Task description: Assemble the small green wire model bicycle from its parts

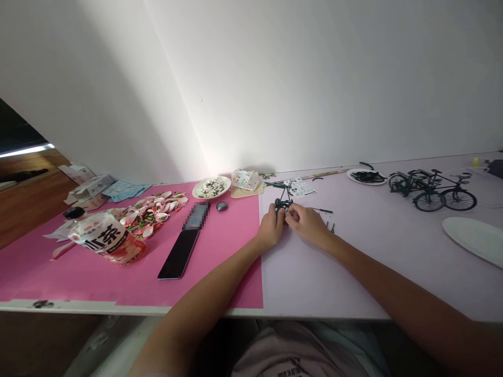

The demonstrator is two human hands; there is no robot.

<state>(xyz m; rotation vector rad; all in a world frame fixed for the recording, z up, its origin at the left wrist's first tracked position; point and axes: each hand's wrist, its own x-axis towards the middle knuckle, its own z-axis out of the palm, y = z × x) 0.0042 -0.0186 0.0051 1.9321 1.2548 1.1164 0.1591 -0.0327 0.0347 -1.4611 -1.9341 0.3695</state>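
Head view: both hands' grip [283,213] pinches a small dark model [282,204]; bowl [211,188] holds pale pieces

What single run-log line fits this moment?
left hand: grips small dark model part | right hand: pinches same part | surface: table | nearby: finished model bicycles

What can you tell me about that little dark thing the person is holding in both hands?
The small model piece is dark green or black and looks like thin metal or plastic, with a wheel-like part low down and a slim rod rising from it. It stands roughly upright over the pale lilac table, pinched between the left hand and right hand. Finer detail is too small to tell.
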